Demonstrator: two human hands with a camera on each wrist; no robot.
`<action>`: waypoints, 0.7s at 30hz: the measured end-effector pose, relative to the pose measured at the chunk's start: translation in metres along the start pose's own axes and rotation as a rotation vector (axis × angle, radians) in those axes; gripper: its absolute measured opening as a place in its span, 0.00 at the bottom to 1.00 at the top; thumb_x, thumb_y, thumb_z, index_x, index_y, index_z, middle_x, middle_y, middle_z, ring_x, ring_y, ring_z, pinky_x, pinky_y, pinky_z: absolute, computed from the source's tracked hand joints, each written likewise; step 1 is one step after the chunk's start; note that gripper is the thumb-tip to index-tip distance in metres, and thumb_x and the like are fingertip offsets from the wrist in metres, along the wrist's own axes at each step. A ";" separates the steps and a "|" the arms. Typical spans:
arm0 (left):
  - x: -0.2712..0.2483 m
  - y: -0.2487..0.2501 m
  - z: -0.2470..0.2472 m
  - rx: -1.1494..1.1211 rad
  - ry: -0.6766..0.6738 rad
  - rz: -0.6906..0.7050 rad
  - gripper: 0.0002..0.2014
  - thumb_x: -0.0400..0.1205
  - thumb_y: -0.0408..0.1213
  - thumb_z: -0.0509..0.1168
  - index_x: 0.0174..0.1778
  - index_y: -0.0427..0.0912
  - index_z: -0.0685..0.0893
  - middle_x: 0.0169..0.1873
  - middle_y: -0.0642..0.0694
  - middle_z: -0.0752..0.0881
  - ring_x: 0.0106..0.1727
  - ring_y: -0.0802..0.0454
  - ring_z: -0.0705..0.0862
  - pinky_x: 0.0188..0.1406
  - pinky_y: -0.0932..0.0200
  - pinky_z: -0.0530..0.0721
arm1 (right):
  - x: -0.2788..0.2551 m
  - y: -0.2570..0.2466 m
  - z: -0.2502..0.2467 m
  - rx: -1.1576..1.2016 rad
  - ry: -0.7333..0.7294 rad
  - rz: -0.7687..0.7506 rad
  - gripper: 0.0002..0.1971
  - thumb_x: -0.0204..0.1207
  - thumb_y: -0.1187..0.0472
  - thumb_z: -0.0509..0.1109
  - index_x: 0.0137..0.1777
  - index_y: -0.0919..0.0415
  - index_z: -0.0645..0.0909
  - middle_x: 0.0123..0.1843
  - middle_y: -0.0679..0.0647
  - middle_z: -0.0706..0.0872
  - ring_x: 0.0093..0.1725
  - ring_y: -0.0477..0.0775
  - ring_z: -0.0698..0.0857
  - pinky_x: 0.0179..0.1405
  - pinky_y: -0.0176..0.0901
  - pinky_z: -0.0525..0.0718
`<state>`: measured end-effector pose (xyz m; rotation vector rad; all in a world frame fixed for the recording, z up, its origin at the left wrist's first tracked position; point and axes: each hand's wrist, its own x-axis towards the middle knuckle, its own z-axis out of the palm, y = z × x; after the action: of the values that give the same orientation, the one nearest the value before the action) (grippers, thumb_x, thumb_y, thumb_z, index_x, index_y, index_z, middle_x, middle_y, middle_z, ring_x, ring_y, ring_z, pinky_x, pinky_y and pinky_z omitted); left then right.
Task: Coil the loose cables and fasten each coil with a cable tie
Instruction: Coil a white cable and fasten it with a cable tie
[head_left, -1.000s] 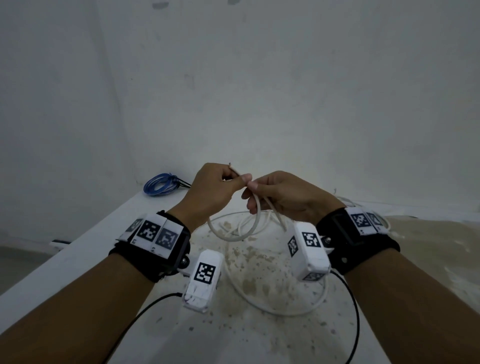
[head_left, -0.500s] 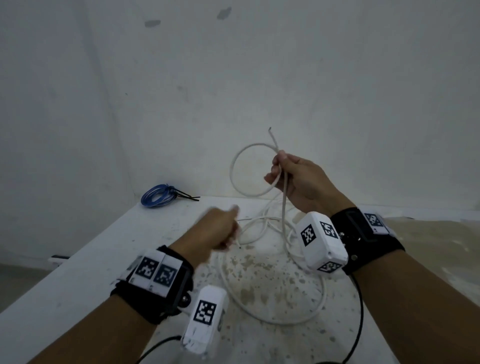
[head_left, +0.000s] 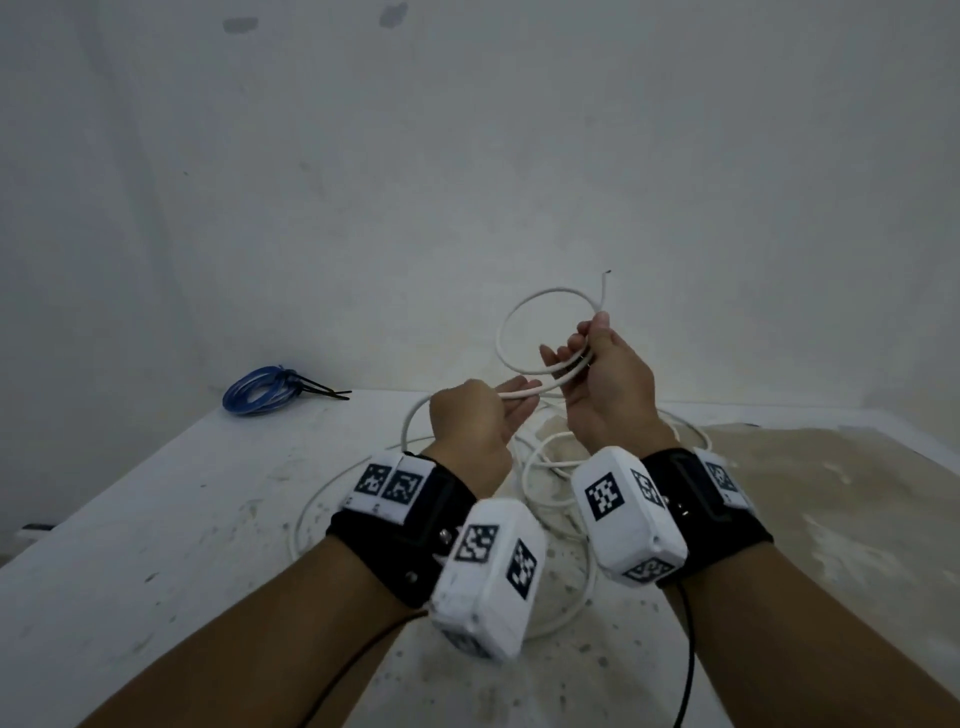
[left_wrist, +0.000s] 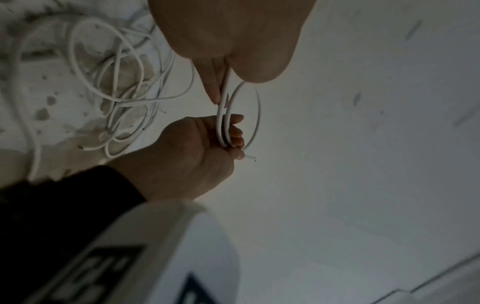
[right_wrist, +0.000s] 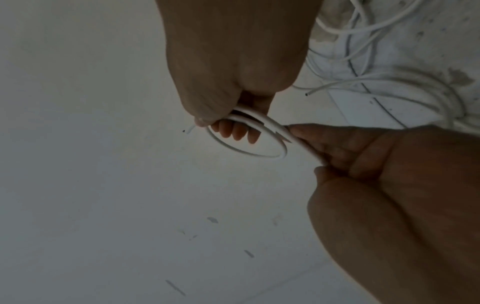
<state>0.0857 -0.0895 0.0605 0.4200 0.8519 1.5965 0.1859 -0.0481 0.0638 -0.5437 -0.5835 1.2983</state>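
Observation:
A white cable (head_left: 500, 336) forms a small loop in the air above the table. My right hand (head_left: 587, 343) holds that loop, thumb pressed on the crossing strands, with the cut end sticking up past the thumb. My left hand (head_left: 498, 410), just below and left of it, pinches the strand that leads into the right hand. In the left wrist view the loop (left_wrist: 258, 111) has two turns lying across the right hand's fingers (left_wrist: 233, 131). The right wrist view shows the same loop (right_wrist: 249, 153) and the left hand (right_wrist: 363, 164) on the strand. The rest of the cable (head_left: 297, 530) lies loose on the table.
A blue cable coil (head_left: 257, 397), bound with a black tie (head_left: 322, 389), lies at the far left corner of the white, stained table (head_left: 156, 519). A pale wall stands close behind. Black leads hang from both wristbands.
My right hand rose with a first loop of cable. My left hand dropped to the table, then came back up with a strand and brought it to the right hand.

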 end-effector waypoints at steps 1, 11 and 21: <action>0.000 -0.003 0.001 0.045 0.006 0.019 0.09 0.88 0.25 0.50 0.52 0.29 0.75 0.44 0.30 0.88 0.36 0.43 0.89 0.33 0.56 0.91 | 0.000 -0.001 -0.001 -0.015 0.001 -0.003 0.15 0.87 0.56 0.64 0.41 0.65 0.79 0.27 0.53 0.78 0.26 0.49 0.80 0.41 0.49 0.90; 0.026 0.022 -0.025 0.452 0.002 0.285 0.10 0.88 0.24 0.53 0.58 0.23 0.76 0.50 0.34 0.87 0.40 0.44 0.89 0.36 0.59 0.89 | -0.018 0.028 -0.013 -0.251 -0.211 0.089 0.15 0.88 0.58 0.62 0.41 0.66 0.79 0.27 0.54 0.76 0.26 0.50 0.77 0.38 0.48 0.88; 0.040 0.038 -0.048 0.834 -0.029 0.604 0.12 0.89 0.35 0.57 0.48 0.39 0.85 0.41 0.46 0.91 0.27 0.57 0.83 0.30 0.60 0.86 | -0.022 0.041 -0.016 -0.304 -0.337 0.280 0.14 0.88 0.58 0.61 0.42 0.64 0.77 0.27 0.52 0.73 0.24 0.48 0.74 0.32 0.42 0.87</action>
<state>0.0173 -0.0654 0.0481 1.3906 1.4489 1.6908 0.1628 -0.0624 0.0227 -0.6790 -1.0232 1.5929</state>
